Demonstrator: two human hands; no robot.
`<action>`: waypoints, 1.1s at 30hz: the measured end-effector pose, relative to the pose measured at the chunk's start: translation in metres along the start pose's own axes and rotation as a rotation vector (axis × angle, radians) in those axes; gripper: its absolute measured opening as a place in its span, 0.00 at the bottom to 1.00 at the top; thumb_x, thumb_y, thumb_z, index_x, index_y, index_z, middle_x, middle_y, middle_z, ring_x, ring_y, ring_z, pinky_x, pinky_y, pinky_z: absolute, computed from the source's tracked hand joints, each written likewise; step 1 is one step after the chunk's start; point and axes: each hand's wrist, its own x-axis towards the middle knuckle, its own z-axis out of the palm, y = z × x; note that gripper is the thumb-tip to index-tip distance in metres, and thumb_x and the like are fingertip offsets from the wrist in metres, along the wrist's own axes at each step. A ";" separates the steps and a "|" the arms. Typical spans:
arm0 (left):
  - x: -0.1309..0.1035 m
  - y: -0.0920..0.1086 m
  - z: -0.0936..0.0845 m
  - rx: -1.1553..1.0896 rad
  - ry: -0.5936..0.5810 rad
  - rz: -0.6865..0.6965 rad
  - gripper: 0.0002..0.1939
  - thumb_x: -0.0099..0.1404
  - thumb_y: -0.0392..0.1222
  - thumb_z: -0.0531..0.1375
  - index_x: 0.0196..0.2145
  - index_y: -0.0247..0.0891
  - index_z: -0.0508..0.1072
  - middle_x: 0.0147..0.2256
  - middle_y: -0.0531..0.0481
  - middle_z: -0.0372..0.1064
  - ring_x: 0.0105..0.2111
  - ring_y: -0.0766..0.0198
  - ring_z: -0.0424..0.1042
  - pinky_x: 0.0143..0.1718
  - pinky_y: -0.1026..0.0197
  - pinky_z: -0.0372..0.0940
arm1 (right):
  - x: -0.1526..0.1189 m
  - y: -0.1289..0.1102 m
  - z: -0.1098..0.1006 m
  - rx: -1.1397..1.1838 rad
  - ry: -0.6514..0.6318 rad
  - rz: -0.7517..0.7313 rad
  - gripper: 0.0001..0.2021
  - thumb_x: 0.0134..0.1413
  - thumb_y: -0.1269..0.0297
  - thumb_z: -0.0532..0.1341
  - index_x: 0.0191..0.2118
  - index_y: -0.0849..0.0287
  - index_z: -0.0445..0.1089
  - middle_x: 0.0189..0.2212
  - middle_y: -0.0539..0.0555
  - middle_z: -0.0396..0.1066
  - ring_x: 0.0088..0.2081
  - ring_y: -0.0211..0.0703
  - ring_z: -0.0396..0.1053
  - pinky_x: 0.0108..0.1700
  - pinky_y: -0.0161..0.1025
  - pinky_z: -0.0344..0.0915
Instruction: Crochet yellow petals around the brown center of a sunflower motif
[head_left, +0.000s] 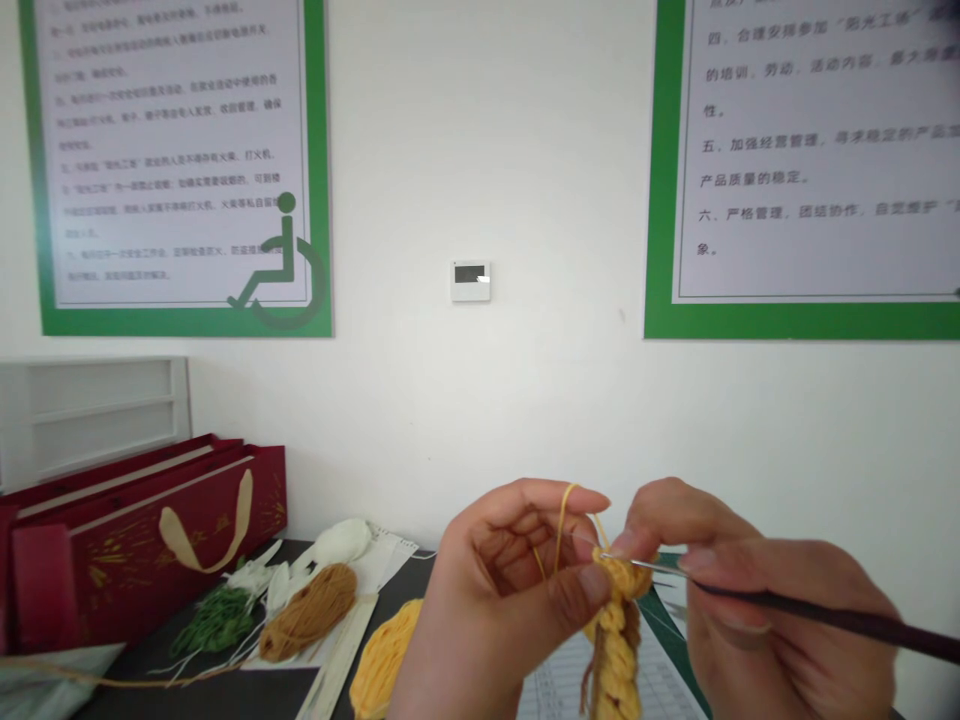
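Observation:
My left hand [517,590] pinches a piece of yellow crochet work [619,650] between thumb and fingers, with a strand of yellow yarn [561,530] looped over its raised index finger. In my right hand [772,590] is a crochet hook [817,612] with a dark handle and a thin metal shaft. The hook's tip is at the top of the crochet work, close to my left thumb. Some brown yarn shows along the piece as it hangs down below my hands. A yellow yarn skein [385,660] lies on the table, left of my left wrist.
A brown yarn skein [309,612], green yarn [216,620] and white yarn [341,543] lie at the left on the dark table [277,692]. Dark red gift bags [82,570] stand behind them by the wall. A printed sheet [559,690] lies beneath my hands.

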 end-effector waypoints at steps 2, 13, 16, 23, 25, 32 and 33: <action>0.000 0.000 0.001 -0.005 0.002 0.002 0.16 0.48 0.36 0.80 0.36 0.37 0.85 0.29 0.51 0.74 0.30 0.70 0.70 0.33 0.70 0.65 | 0.000 -0.001 0.000 -0.021 -0.009 -0.013 0.08 0.65 0.68 0.63 0.46 0.50 0.76 0.34 0.55 0.80 0.33 0.47 0.77 0.30 0.45 0.71; -0.001 -0.006 0.001 0.081 0.046 0.116 0.12 0.53 0.32 0.76 0.36 0.39 0.85 0.29 0.52 0.74 0.32 0.67 0.72 0.34 0.69 0.67 | 0.001 -0.003 -0.017 -0.232 -0.267 -0.125 0.15 0.66 0.72 0.59 0.54 0.50 0.72 0.41 0.57 0.80 0.41 0.49 0.78 0.40 0.52 0.76; -0.002 -0.009 0.001 0.117 0.053 0.155 0.12 0.56 0.29 0.73 0.37 0.40 0.85 0.30 0.51 0.75 0.34 0.65 0.74 0.37 0.66 0.69 | 0.004 -0.005 -0.020 -0.275 -0.318 -0.176 0.19 0.63 0.76 0.61 0.56 0.50 0.71 0.41 0.57 0.80 0.40 0.48 0.78 0.38 0.50 0.77; -0.004 -0.010 0.003 0.125 0.082 0.208 0.13 0.55 0.26 0.71 0.37 0.40 0.86 0.29 0.51 0.75 0.34 0.65 0.74 0.37 0.68 0.70 | -0.001 -0.007 -0.023 -0.315 -0.323 -0.151 0.20 0.62 0.76 0.61 0.56 0.51 0.70 0.42 0.57 0.80 0.42 0.48 0.78 0.41 0.50 0.78; -0.005 -0.011 0.004 0.136 0.107 0.226 0.13 0.56 0.26 0.71 0.37 0.41 0.86 0.29 0.51 0.76 0.34 0.64 0.75 0.37 0.68 0.70 | 0.001 -0.007 -0.020 -0.338 -0.307 -0.204 0.17 0.63 0.75 0.61 0.55 0.53 0.70 0.41 0.57 0.80 0.41 0.47 0.78 0.40 0.47 0.78; -0.005 -0.011 0.005 0.121 0.142 0.247 0.14 0.56 0.27 0.71 0.38 0.41 0.86 0.29 0.52 0.76 0.33 0.65 0.74 0.35 0.67 0.69 | 0.008 0.001 0.000 -0.373 -0.171 -0.359 0.14 0.61 0.80 0.60 0.47 0.58 0.75 0.36 0.54 0.78 0.36 0.42 0.76 0.35 0.41 0.78; -0.004 -0.011 0.005 0.119 0.140 0.248 0.14 0.56 0.27 0.71 0.38 0.41 0.86 0.29 0.52 0.77 0.33 0.65 0.74 0.36 0.67 0.69 | 0.008 0.003 0.002 -0.376 -0.148 -0.353 0.15 0.60 0.81 0.60 0.46 0.56 0.75 0.35 0.53 0.77 0.35 0.42 0.76 0.34 0.41 0.78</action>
